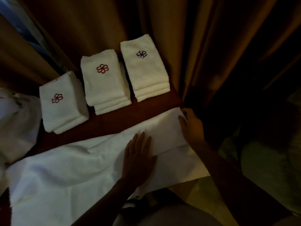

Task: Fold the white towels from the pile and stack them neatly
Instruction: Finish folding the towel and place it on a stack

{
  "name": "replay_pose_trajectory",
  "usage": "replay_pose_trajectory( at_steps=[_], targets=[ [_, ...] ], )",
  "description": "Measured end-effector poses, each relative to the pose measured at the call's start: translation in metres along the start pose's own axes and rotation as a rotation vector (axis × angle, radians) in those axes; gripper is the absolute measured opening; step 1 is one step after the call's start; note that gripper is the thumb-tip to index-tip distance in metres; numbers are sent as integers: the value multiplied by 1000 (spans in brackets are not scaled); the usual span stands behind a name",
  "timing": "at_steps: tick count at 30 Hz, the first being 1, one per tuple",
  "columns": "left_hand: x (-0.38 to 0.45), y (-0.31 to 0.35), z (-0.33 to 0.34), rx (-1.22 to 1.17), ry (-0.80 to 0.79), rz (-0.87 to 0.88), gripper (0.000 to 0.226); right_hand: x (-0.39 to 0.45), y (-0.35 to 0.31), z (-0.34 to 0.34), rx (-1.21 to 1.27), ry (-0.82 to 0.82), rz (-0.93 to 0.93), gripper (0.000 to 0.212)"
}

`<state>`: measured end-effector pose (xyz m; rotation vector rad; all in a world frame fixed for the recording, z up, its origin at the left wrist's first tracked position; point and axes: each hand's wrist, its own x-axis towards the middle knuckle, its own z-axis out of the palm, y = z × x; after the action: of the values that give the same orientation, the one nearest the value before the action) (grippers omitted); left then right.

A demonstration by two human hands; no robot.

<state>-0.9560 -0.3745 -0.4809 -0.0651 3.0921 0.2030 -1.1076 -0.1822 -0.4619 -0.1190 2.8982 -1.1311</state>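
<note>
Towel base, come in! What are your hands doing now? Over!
Left hand flat on towel. Right hand gripping folded end. Three stacks behind, nothing in the way.

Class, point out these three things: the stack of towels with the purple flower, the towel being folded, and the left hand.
purple-flower stack [144, 69], head view: top towel's face.
towel being folded [65, 168], head view: spread part.
left hand [138, 159], head view: back of hand.

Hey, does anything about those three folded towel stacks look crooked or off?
The middle stack is askew: its top towel sits shifted left, so the lower towels stick out at the right and front. The left stack and right stack look squarer. Nothing looks spilled or damaged.
</note>
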Motion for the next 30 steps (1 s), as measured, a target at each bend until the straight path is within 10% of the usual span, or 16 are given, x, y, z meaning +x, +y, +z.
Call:
replay_pose_trajectory(
  at_steps=[10, 16, 20, 25, 30],
  targets=[
    [-12, -5, -1, -81, -65, -109, 77, -5, 20, 7, -360, 7, -37, 37],
    [9, -84, -29, -241, 476, -291, 38, -2, -28, 28, -316, 128, -469, 36],
    [26, -154, -45, -269, 156, -377, 36, 19, -82, 46, -204, -235, -481, 27],
    [33, -176, -63, -317, -92, -252, 30, 42, -103, 50, -638, -720, -439, 19],
    [36, -182, -58, -439, -43, -283, 10, 37, -91, 36, -522, -702, -630, 14]
  ],
)
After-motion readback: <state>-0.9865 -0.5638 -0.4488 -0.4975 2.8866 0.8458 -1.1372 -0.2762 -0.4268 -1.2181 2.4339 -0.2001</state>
